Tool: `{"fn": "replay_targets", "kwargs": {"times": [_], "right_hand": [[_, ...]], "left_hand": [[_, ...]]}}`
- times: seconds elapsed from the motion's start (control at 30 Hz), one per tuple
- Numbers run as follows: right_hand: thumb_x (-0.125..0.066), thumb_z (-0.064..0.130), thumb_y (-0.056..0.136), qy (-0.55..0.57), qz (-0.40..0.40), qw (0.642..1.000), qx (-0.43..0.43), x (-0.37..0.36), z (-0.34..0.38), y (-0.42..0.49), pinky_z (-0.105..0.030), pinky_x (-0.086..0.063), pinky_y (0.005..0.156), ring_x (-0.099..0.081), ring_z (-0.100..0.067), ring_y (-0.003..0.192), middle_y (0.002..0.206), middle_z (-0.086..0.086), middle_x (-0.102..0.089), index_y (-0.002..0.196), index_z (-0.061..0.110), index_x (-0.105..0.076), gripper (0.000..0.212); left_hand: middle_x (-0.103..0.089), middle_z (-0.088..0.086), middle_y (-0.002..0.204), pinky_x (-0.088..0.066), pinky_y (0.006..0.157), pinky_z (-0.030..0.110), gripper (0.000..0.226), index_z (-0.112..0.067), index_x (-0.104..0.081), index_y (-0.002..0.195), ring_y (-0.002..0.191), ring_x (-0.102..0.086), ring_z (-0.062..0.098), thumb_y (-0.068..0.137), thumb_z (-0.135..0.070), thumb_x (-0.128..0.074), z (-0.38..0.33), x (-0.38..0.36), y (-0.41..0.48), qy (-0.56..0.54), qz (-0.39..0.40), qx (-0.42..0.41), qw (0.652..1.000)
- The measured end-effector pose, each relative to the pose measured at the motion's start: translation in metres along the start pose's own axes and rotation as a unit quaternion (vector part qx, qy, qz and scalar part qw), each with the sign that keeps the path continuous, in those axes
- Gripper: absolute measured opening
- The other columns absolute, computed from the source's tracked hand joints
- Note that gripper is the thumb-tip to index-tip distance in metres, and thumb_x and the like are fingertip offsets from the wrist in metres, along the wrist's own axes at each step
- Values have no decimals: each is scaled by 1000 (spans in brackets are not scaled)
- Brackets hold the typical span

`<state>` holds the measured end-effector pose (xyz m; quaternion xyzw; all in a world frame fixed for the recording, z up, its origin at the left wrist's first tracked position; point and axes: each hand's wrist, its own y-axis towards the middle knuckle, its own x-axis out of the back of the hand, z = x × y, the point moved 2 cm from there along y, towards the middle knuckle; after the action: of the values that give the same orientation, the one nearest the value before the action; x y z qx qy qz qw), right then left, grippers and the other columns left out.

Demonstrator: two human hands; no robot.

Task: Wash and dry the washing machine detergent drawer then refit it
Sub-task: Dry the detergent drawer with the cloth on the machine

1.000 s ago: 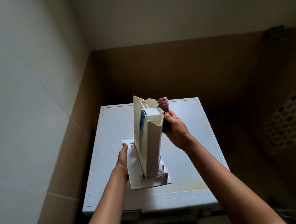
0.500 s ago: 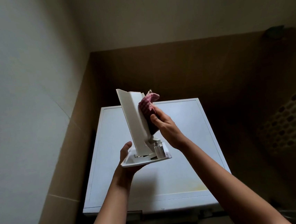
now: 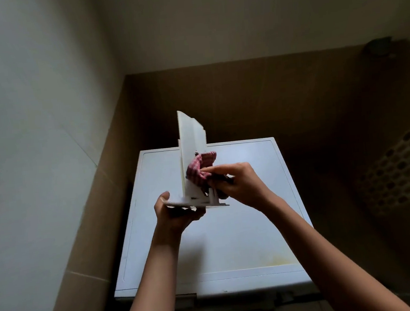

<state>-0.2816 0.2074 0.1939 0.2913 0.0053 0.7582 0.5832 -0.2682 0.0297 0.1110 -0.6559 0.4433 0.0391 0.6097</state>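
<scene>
White plastic detergent drawer [image 3: 192,141] is held on end above the washing machine [image 3: 232,240], its front panel gripped from below by the left hand [image 3: 177,215], so that its 3 o'clock side is exposed to the red checked cloth [image 3: 200,168] clenched in the right hand [image 3: 239,184], apparently for drying.

Open room above washer top [image 3: 243,227]; wall [image 3: 35,146] close left, laundry basket [image 3: 400,161] right.
</scene>
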Motion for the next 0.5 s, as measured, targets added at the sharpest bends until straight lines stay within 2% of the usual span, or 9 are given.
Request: {"fn": "replay_targets", "kwargs": {"times": [0.07,0.13,0.2,0.27,0.33,0.4,0.47,0.5], "right_hand": [[-70,10,83,-31,-9,999,37,-2,2,4,-19,-53,75,-66,-9,86,98,-4,-71,106,13,-74,23],[-72,13,82,-55,-5,998,44,-5,1,5,-9,-46,73,-60,-11,87,97,-6,-64,107,14,-73,25],[-72,15,82,-54,-3,998,39,-7,-1,1,-8,-44,69,-57,-11,85,95,-6,-60,108,16,-73,27],[-71,15,82,-59,6,997,41,-12,-2,-3,-12,-46,66,-56,-9,80,94,-4,-58,109,17,-73,27],[-70,14,82,-51,22,997,46,-17,-2,-5,-15,-48,65,-58,-9,77,92,-2,-59,108,17,-73,27],[-70,18,82,-45,51,996,64,-20,1,-5,-24,-52,67,-60,-12,77,92,1,-58,107,17,-74,25],[-71,22,81,-73,87,990,86,-19,6,-3,-33,-53,65,-60,-13,77,91,3,-59,105,21,-74,25],[-71,23,81,-101,98,985,96,-18,7,0,-34,-53,62,-60,-12,75,91,3,-59,105,23,-74,24]], "left_hand": [[-52,26,109,-55,70,49,51,0,-52,110,94,-50,40,89,-46,-41,2,-7,-6,8,20,-8,1000],[-53,23,125,-50,88,50,57,-6,-54,124,110,-52,39,83,-47,-49,5,-7,-8,12,24,-3,1000],[-51,19,135,-42,102,47,68,-11,-53,131,120,-51,37,77,-54,-56,5,-9,-14,3,9,-3,1000],[-54,16,136,-42,104,45,75,-13,-55,132,121,-54,35,74,-61,-56,5,-12,-13,-15,11,-6,1000],[-58,16,131,-48,98,43,76,-13,-57,130,116,-59,34,76,-66,-48,6,-16,-15,-10,1,-17,1000],[-68,20,111,-58,76,41,73,-7,-64,116,96,-68,36,83,-65,-36,7,-21,-22,3,10,-23,1000],[-72,23,89,-58,55,43,75,-2,-69,97,72,-71,39,89,-63,-26,8,-26,-27,24,42,-14,999],[-72,24,90,-58,56,45,78,-1,-72,95,73,-71,40,90,-63,-25,9,-26,-29,29,46,-9,998]]}}
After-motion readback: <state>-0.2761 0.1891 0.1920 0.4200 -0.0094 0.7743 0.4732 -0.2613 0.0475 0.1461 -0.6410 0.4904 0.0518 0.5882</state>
